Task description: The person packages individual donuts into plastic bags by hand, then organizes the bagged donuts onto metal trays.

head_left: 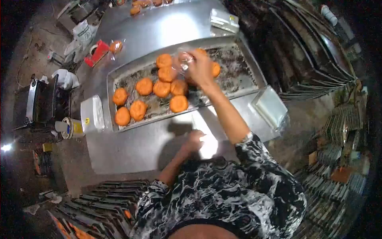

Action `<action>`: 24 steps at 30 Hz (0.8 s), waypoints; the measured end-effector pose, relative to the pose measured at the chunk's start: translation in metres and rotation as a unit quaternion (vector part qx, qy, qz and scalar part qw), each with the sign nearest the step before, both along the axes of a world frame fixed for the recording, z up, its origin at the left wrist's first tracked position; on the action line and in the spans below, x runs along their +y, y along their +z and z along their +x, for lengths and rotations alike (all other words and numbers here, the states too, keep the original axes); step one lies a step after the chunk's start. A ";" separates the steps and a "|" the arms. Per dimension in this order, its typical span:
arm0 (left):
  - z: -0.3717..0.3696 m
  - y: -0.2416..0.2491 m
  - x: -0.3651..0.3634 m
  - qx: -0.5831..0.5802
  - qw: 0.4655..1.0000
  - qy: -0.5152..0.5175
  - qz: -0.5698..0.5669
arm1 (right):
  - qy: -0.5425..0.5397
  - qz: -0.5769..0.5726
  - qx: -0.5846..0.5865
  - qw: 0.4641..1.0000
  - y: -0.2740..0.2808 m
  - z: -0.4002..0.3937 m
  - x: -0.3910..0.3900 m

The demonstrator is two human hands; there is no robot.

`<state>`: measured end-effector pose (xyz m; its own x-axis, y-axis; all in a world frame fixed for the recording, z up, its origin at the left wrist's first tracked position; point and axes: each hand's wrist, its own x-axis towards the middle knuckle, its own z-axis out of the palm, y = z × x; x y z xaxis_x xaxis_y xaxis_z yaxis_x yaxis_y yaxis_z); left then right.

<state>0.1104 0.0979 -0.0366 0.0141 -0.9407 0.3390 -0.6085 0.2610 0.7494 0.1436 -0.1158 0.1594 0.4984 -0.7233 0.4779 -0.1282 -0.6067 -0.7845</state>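
My right hand [202, 68] reaches over the metal tray [133, 124], its fingers closed on a bagged bun [185, 58] in clear plastic, smeared by motion. Beneath and left of that hand, several round orange-brown buns [161, 89] sit in the tray. To its right another bun [216, 69] lies partly behind the wrist. My left hand [194, 140] is low over the front of the metal table, apart from the tray. It is blurred against a bright glare, and I cannot make out its fingers.
Stacks of clear plastic bags lie left [92, 114], right [269, 106] and behind [224, 20] the tray. A red tape dispenser [96, 53] stands beside a wrapped bun [115, 47] at the back left. Dark stacked trays [306, 51] rise at the right.
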 end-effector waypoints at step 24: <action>-0.043 0.070 -0.029 0.282 0.910 0.052 0.300 | -0.082 0.227 0.218 0.946 -0.116 -0.215 0.148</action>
<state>0.0673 0.0690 0.0338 0.1256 -0.9380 -0.3230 -0.0818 -0.3343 0.9389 -0.0717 0.0326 0.0436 0.4402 -0.8889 -0.1264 -0.5629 -0.1635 -0.8102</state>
